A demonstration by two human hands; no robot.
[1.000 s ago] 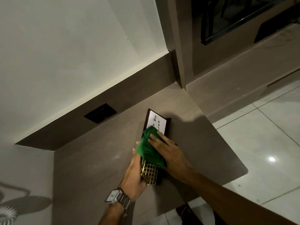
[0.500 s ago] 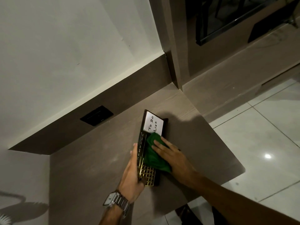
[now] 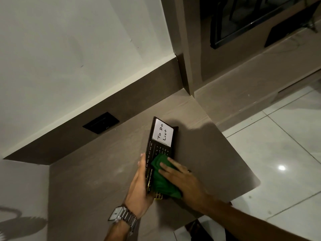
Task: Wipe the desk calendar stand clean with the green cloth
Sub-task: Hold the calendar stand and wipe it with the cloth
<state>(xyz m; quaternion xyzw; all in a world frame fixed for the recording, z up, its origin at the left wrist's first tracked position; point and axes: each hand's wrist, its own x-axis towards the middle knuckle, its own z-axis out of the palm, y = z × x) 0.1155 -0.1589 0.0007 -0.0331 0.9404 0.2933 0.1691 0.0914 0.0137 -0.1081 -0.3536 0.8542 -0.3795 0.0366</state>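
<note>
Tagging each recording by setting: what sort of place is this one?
Probably a home or office interior, at a built-in desk. A wood-grain desktop is fitted to the wall, with a dark socket plate in its backboard, glossy floor tiles beside it, and a desk calendar stand with a "To Do List" card.

A brown wood-grain counter [image 3: 97, 171] juts from a pale plastered wall [image 3: 69, 49], backed by a dark brown upstand fitted with a black socket plate [image 3: 101, 122]. To the right, a brown pillar [image 3: 184, 54] meets a matching low ledge [image 3: 243, 84] beneath dark glass [image 3: 251, 20]. Glossy white floor tiles [image 3: 286, 140] reflect one bright ceiling light [image 3: 281, 167].
</note>
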